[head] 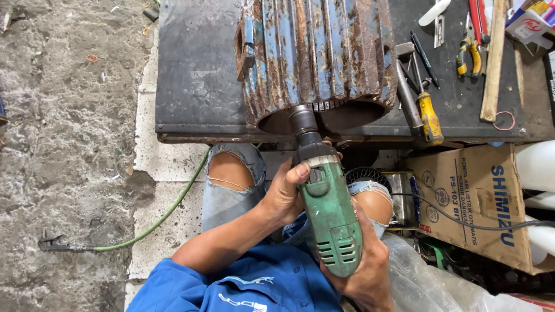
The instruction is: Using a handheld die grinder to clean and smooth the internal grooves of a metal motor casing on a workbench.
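Note:
I hold a green power grinder (330,216) with both hands. My left hand (287,190) wraps the front of its body, thumb on top near the grey neck. My right hand (364,271) grips the rear end by the air vents. The tool's dark head (303,119) points into the open end of a rusty, blue-painted ribbed motor housing (315,55) lying on a dark metal workbench (196,69). Whether the head touches the inner rim I cannot tell.
A hammer (408,95), yellow-handled screwdriver (429,115), pliers (469,52) and a wooden stick (495,63) lie on the bench's right. A cardboard box (480,202) and metal can (402,196) stand beside my knee. A green cable (167,211) crosses the concrete floor.

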